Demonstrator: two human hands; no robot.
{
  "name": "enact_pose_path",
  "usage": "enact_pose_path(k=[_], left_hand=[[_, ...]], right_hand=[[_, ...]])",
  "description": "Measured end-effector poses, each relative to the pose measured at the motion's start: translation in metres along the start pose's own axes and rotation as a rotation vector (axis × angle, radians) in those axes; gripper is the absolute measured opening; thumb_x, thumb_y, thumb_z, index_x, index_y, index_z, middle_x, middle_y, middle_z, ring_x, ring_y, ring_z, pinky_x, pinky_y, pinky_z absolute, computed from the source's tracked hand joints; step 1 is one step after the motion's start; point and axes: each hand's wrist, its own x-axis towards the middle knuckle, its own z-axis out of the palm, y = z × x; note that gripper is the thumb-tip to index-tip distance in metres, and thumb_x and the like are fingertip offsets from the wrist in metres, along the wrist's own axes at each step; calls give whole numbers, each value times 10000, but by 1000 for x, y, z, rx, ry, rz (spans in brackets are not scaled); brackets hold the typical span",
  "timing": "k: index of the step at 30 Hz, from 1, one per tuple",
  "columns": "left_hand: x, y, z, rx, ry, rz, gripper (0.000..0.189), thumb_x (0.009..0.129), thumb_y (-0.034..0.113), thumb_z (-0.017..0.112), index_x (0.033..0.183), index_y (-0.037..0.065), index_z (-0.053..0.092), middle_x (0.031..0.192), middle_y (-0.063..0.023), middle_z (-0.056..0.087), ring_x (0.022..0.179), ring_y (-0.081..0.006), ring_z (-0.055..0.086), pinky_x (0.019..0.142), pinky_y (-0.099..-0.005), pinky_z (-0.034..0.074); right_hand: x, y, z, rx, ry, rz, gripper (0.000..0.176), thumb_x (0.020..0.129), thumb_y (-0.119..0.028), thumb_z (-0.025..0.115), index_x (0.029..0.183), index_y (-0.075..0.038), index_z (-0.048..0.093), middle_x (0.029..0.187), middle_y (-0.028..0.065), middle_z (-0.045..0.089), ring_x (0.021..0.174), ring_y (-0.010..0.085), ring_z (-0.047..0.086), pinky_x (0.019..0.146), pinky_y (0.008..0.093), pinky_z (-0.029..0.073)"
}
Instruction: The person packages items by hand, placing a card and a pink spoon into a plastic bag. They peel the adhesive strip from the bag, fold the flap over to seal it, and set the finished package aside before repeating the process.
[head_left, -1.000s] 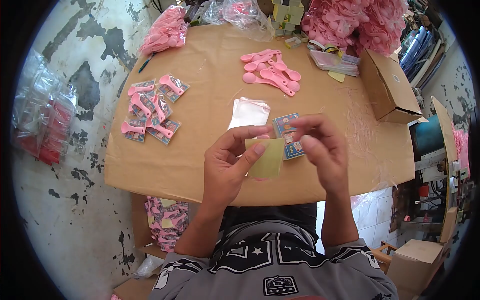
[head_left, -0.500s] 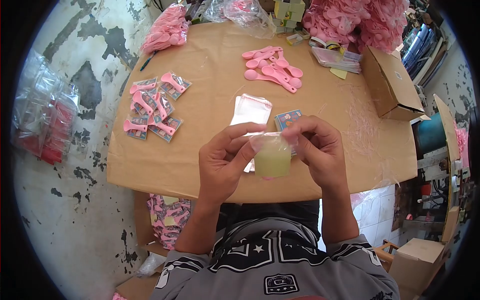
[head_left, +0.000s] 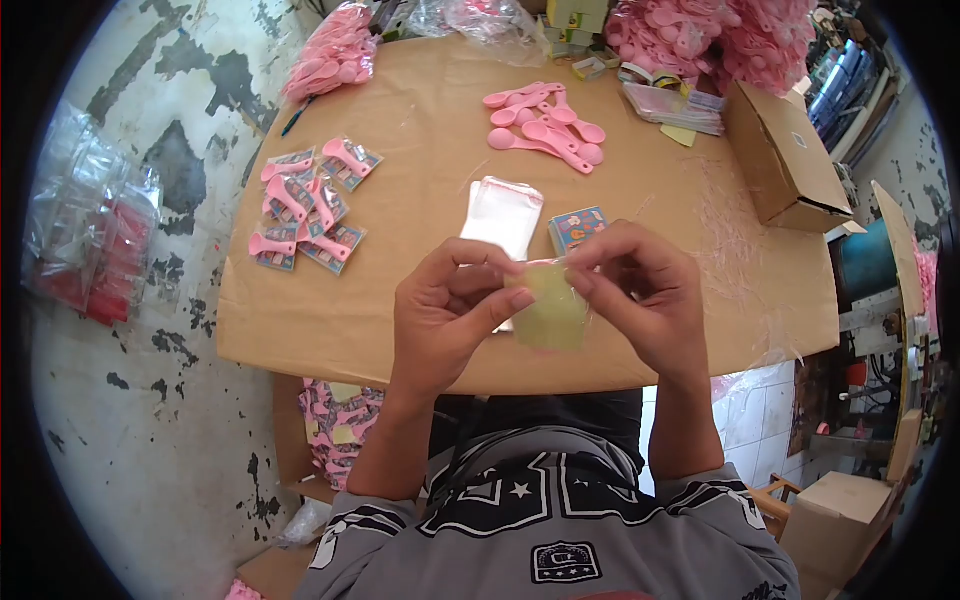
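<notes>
A small clear plastic bag with a yellow-green card inside hangs upright between my hands, above the near part of the table. My left hand pinches its upper left side between thumb and fingers. At the upper right corner, the fingertips of my right hand are closed on the bag's top edge. Just beyond lies a pile of flat clear bags, partly behind my left hand. A stack of blue printed cards sits behind my right hand. Farther back is a loose heap of pink measuring spoons.
Several packets with a pink spoon and card lie at the left of the brown-covered table. A cardboard box stands on the right edge. Big bags of pink spoons are at the back. A box of packets sits below the left side.
Both hands still pinch the bag's top. The bag has turned slightly, and my right hand has shifted a little right. The camera view has moved slightly.
</notes>
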Motion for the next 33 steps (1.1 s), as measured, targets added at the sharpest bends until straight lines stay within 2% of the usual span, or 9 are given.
enact_pose_path(k=[5,8,11,15,19,20,21,23,33], left_hand=[[-5,8,-15,94,-94,30,454,954,-99,668,1394,-39,576,1182,-192,752,1066,-162,720,902,-276,580],[4,18,-36,366,38,406,306,955,-104,661,1257,-63,675,1147,-183,764,1124,-223,724,946,-309,579],[20,41,-69,591,185,665,254,936,-87,686,1188,-58,707,1197,-183,751,1211,-261,691,1049,-400,543],[28,56,-92,988,190,499,278,925,47,756,1198,4,724,1199,-135,754,1252,-221,658,1082,-395,491],[19,33,-93,863,213,205,225,964,127,729,1154,7,716,1111,-58,753,1004,-154,669,927,-297,500],[19,24,-85,920,242,163,212,965,174,731,1074,-7,722,923,-32,725,796,-128,599,770,-289,483],[22,16,-75,943,200,45,219,955,182,744,1052,-12,720,885,-34,716,774,-122,599,740,-290,484],[28,3,-61,985,121,-185,239,933,198,771,1006,-23,716,807,-38,697,730,-110,599,680,-292,485],[42,-29,-67,859,85,-288,233,936,189,764,917,-31,688,739,-26,658,669,-86,571,615,-265,469]], right_hand=[[-3,-3,4,15,47,-27,323,941,34,727,1247,-3,632,1001,13,692,783,20,622,649,172,441],[4,-6,2,49,314,-123,240,965,26,707,1197,11,646,1035,43,706,905,85,695,750,202,509],[2,-8,-14,-3,284,-120,167,983,12,692,1147,19,662,1033,52,706,947,120,703,804,224,526],[-1,-8,-20,-166,297,-45,169,985,-102,726,1106,9,686,1017,54,705,764,89,617,713,232,488],[2,4,-24,-668,323,111,305,931,-259,790,1063,-6,682,885,59,645,688,126,521,638,300,436],[1,13,-24,-710,318,168,330,917,-286,800,1049,-9,677,854,61,623,692,138,520,633,317,431],[-1,20,-25,-755,311,220,356,903,-312,810,1035,-11,673,822,64,601,696,150,519,628,334,427],[-2,29,-25,-680,292,338,363,880,-315,836,970,-10,660,785,60,579,724,165,534,642,341,442],[-1,64,-36,-246,251,417,248,926,-206,801,902,-1,664,755,5,631,704,67,545,627,248,447]])
